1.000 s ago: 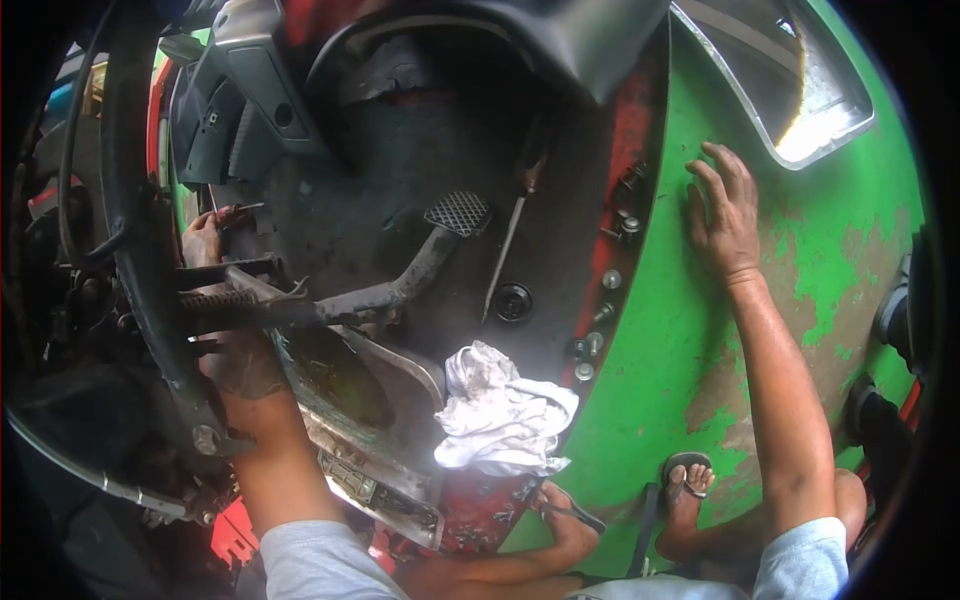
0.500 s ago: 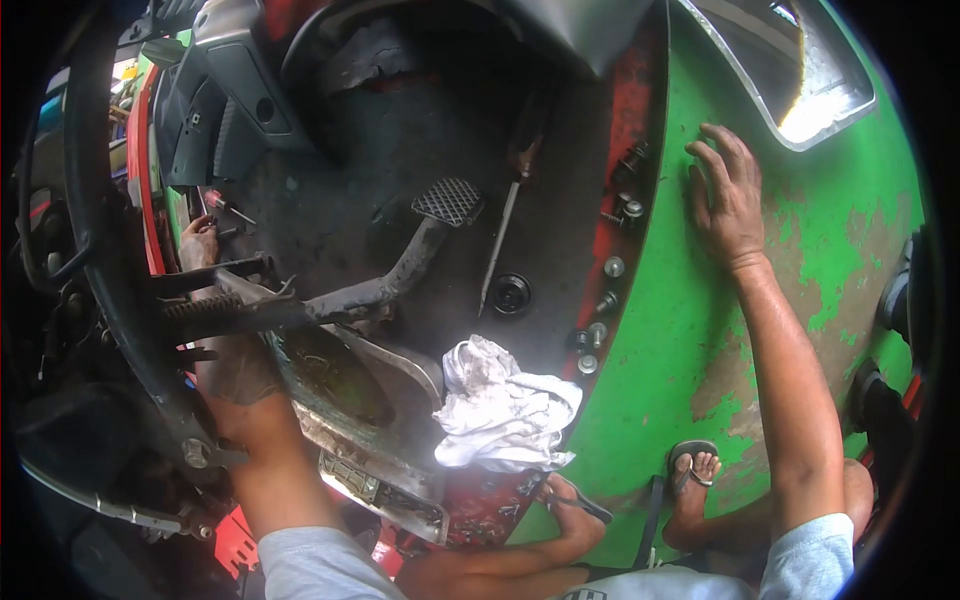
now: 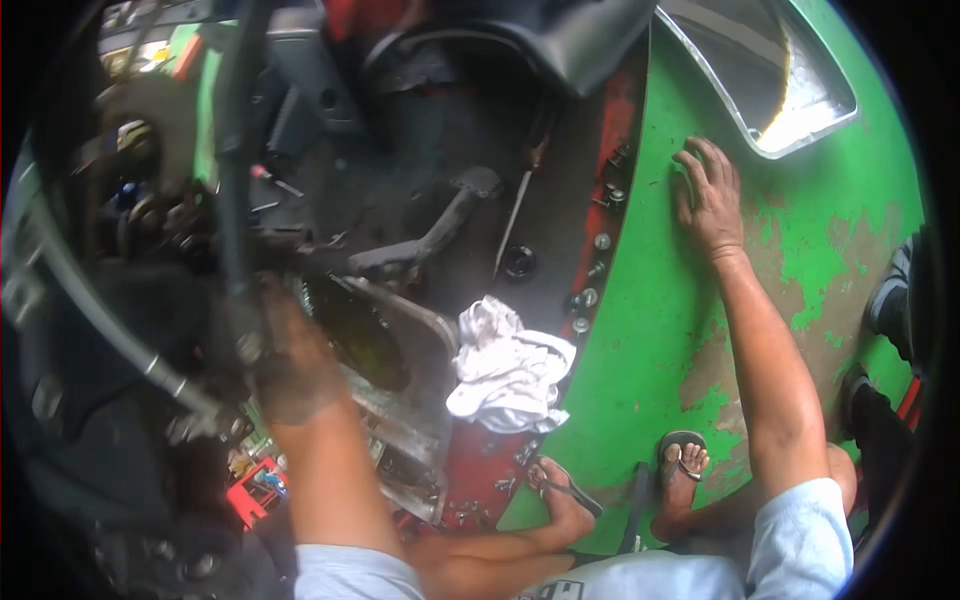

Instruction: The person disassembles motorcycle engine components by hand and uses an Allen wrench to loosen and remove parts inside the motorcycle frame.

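Note:
My left hand (image 3: 290, 320) reaches in among the dark metal bars and linkage at the left. It is blurred and its fingers are hidden behind a bar. Beside it, a pedal lever (image 3: 430, 235) runs up to a footplate over the dark floor panel (image 3: 400, 150). My right hand (image 3: 712, 205) rests on the green floor (image 3: 650, 270), fingers slightly apart, holding nothing. To its left, several loose bolts (image 3: 602, 242) stand in a row on the red-edged strip. A crumpled white rag (image 3: 510, 370) lies between my arms.
A long thin screwdriver (image 3: 514, 220) lies beside a round black cap (image 3: 519, 262) on the panel. Farther left is a red-handled screwdriver (image 3: 277, 180). A metal-rimmed tray (image 3: 800, 147) sits at upper right. Another person's dark shoe (image 3: 890, 300) shows at the right edge.
The view has shifted, with the left bars now blurred and nearer the middle. My left hand has gone from partly visible near a tool to hidden behind a bar. The right hand stays on the floor.

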The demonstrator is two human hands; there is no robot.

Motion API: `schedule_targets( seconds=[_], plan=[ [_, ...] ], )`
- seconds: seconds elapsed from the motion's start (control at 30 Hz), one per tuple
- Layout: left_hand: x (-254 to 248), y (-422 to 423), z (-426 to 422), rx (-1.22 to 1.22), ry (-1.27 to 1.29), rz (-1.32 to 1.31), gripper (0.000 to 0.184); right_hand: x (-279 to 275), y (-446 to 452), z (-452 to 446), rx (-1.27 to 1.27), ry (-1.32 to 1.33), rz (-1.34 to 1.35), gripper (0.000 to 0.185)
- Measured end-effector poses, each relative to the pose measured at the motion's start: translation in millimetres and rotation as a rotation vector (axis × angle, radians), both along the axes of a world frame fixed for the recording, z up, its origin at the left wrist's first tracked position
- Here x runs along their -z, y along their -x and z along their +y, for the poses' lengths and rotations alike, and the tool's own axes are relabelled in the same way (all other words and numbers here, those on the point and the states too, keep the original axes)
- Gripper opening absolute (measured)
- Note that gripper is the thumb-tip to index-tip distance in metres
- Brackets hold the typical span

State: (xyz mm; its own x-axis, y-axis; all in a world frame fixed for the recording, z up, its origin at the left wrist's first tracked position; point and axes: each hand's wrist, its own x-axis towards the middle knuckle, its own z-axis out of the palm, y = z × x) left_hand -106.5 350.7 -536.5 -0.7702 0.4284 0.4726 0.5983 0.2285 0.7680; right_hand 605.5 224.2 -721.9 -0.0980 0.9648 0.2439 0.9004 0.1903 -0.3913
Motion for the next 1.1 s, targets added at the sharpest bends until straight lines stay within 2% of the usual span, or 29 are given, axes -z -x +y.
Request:
schedule_targets(
  seconds=[0.1,0.17,0.3,0.37,0.4,0.47,0.53,0.6,0.63,0.67,0.73,0.77,0.8,0.87,0.93,0.97,1.1],
  plan=[
    [-20.6,-88.4,-43.9,0.083,-0.328,-0.470,0.032,-0.9,0.0,2.5,0.006,-0.004,0.004,0.046],
    [-16.9,-144.0,-83.7,0.131,-0.516,-0.755,0.034,6.0,-2.8,2.8,0.002,-0.011,0.013,0.045],
    [-27.5,-284.3,-187.7,0.128,-0.780,-1.042,0.038,11.8,-9.6,2.5,-0.022,0.003,0.050,0.046],
    [-48.7,-343.5,-239.9,0.040,-0.834,-0.977,0.040,1.1,-6.3,3.6,-0.010,0.112,0.099,0.043],
    [-70.6,-369.0,-258.3,-0.008,-0.815,-0.899,0.040,17.1,-12.4,9.9,-0.032,0.086,0.035,0.042],
    [-85.9,-393.8,-300.1,-0.072,-0.662,-0.799,0.033,4.1,-12.5,17.7,-0.053,0.228,-0.013,0.043],
    [-101.6,-409.3,-337.0,-0.037,-0.493,-0.649,0.029,-7.3,-17.7,29.9,-0.147,0.186,-0.075,0.033],
    [-117.0,-424.0,-371.6,0.041,-0.378,-0.486,0.026,-19.7,-35.6,76.2,-0.509,0.734,-0.412,0.028],
    [-117.2,-425.0,-386.8,0.117,-0.413,-0.506,0.026,-82.1,-24.8,75.0,-0.530,0.875,-0.468,0.029],
    [-113.0,-420.5,-402.5,0.193,-0.446,-0.524,0.025,-166.9,-3.7,59.0,-0.546,1.019,-0.525,0.032],
    [-141.5,-418.2,-418.6,0.292,-0.293,-0.529,0.026,-177.1,6.2,44.7,-0.854,0.661,-0.521,0.033],
    [-181.1,-426.7,-424.0,0.315,-0.104,-0.518,0.028,-316.4,47.0,-14.0,-0.776,0.614,-0.263,0.027],
    [-213.3,-433.6,-427.4,0.335,0.090,-0.504,0.029,-360.8,64.6,-47.1,-0.839,0.680,0.190,0.026],
    [-248.6,-440.6,-429.1,0.444,0.098,-0.193,0.043,-432.4,102.0,-113.1,-0.940,0.661,0.617,0.033],
    [-278.9,-448.0,-431.6,0.482,0.052,0.045,0.054,-484.5,133.0,-161.8,-1.084,0.678,0.804,0.036],
    [-292.7,-446.8,-439.5,0.520,0.165,0.074,0.068,-490.9,144.8,-176.2,-1.081,0.639,0.798,0.035],
    [-338.8,-429.5,-465.5,0.422,0.304,0.183,0.072,-524.1,177.4,-193.2,-1.174,0.468,0.725,0.024]
  ],
)
